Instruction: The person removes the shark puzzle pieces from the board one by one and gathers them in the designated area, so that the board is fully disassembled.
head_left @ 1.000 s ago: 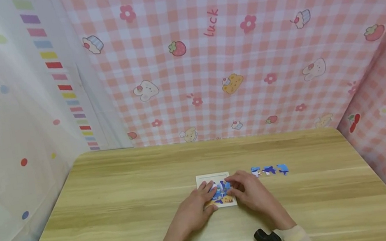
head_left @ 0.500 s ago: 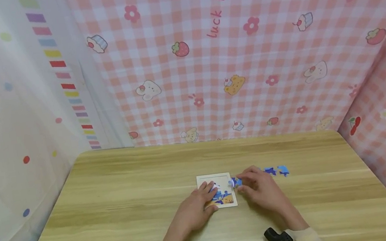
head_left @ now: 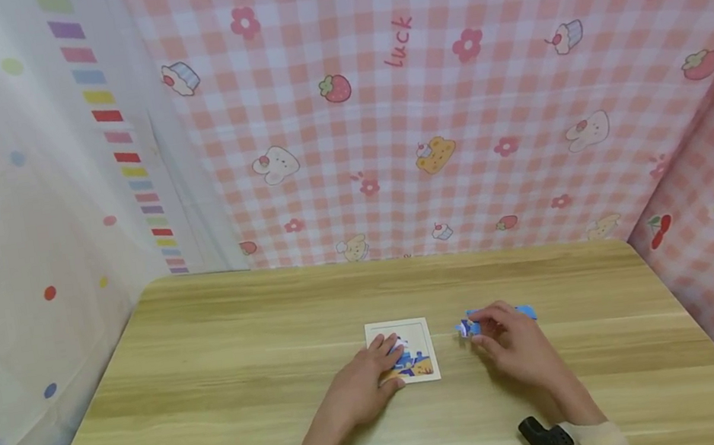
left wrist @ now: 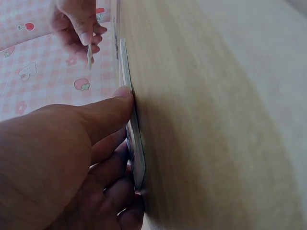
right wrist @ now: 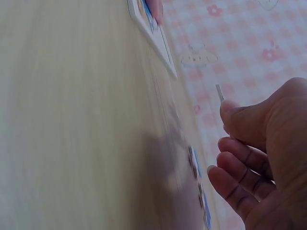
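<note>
A puzzle board [head_left: 410, 328] with a pale frame lies mid-table, its lower part filled with blue and orange picture pieces. My left hand [head_left: 362, 385] rests over its left side, fingers spread on the picture and thumb at the near edge. Seen from the left wrist, the board [left wrist: 136, 151] shows edge-on, with the thumb against it. Right of the board, my right hand [head_left: 515, 341] pinches a blue and white puzzle piece [head_left: 465, 328] between thumb and fingers. In the right wrist view the piece [right wrist: 219, 92] is thin, held above the table.
Blue puzzle pieces [head_left: 527, 312] lie on the wooden table [head_left: 233, 364] behind the right hand, partly hidden by it. A checked pink cloth [head_left: 383, 118] hangs along the table's back edge. Black bands with dark devices [head_left: 545, 434] sit at both wrists.
My right hand has moved right, away from the board, carrying the puzzle piece off its upper right area towards the loose pieces. My left hand has stayed on the board.
</note>
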### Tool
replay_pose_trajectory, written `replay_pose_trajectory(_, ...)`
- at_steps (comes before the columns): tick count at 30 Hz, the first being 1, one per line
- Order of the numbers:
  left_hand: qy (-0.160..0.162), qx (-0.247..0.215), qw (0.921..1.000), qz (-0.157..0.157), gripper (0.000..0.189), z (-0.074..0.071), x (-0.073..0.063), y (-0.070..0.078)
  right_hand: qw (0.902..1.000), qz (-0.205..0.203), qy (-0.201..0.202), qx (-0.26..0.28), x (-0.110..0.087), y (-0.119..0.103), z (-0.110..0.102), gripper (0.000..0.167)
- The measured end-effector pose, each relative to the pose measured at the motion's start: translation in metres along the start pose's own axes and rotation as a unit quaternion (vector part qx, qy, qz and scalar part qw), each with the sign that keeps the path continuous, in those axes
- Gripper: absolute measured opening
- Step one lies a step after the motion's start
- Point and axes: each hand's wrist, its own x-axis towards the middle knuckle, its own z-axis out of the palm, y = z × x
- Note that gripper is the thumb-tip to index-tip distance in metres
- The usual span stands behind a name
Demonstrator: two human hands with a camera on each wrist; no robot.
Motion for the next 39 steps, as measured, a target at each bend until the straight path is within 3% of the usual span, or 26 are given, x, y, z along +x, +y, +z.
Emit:
replay_pose_trajectory(5, -0.001, 0.001, 1.0, 0.001, 0.055, 0.0, 0.0, 0.0, 0.9998, 0.001, 0.012, -0.017, -0.008, 0.012, -0.013, 0.024)
replay_pose_trajectory(12, 0.0, 0.009, 0.9999, 0.011, 0.055, -0.001, 0.0, 0.002, 0.9983, 0.034, 0.02, -0.041, -0.019, 0.028, -0.032, 0.025)
replay_pose_trajectory(25, -0.001, 0.01, 0.9999, 0.011, 0.055, -0.001, -0.002, -0.001, 0.9937, 0.067, 0.031, -0.085, -0.043, 0.05, -0.051, 0.028)
replay_pose_trajectory(39, -0.001, 0.005, 0.9999, 0.01, 0.055, 0.001, 0.001, -0.003, 0.9918, 0.098, -0.003, -0.081, -0.043, 0.059, -0.061, 0.028)
